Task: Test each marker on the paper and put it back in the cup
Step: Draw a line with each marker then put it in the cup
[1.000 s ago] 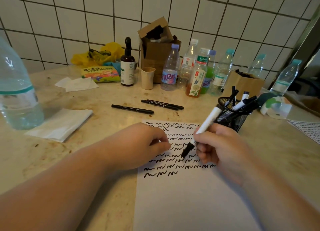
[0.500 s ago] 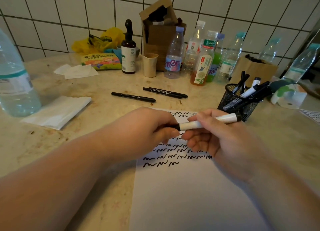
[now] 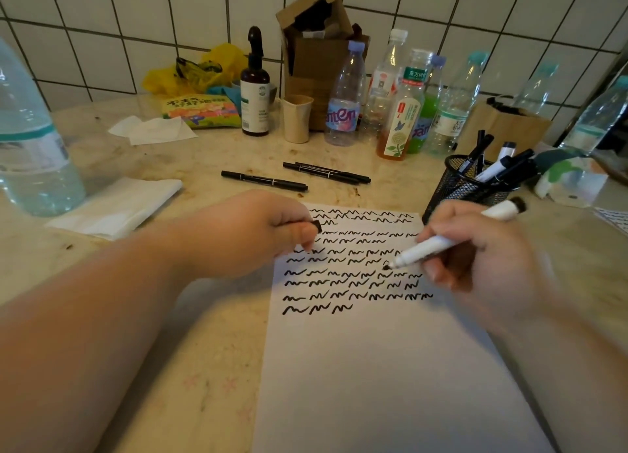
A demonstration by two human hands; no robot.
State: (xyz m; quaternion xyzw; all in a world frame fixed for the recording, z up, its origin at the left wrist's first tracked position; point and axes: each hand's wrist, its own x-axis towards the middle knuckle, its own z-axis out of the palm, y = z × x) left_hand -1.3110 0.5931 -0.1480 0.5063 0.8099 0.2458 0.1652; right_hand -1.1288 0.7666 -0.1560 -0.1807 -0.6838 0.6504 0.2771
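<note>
mesh cup (image 3: pixel 455 184) holding markers (image 3: pixel 489 170)

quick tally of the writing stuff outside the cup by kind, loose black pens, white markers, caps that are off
black pens lying loose on the counter: 3 (one alone, two side by side)
white marker, in the right hand, tip on the paper: 1
cap, off and pinched in the left hand: 1
total: 5

Right hand (image 3: pixel 475 252) presses a white marker (image 3: pixel 438 245) tip to scribbled paper (image 3: pixel 373 367); left hand (image 3: pixel 258 235) pinches its black cap (image 3: pixel 316 226).
</note>
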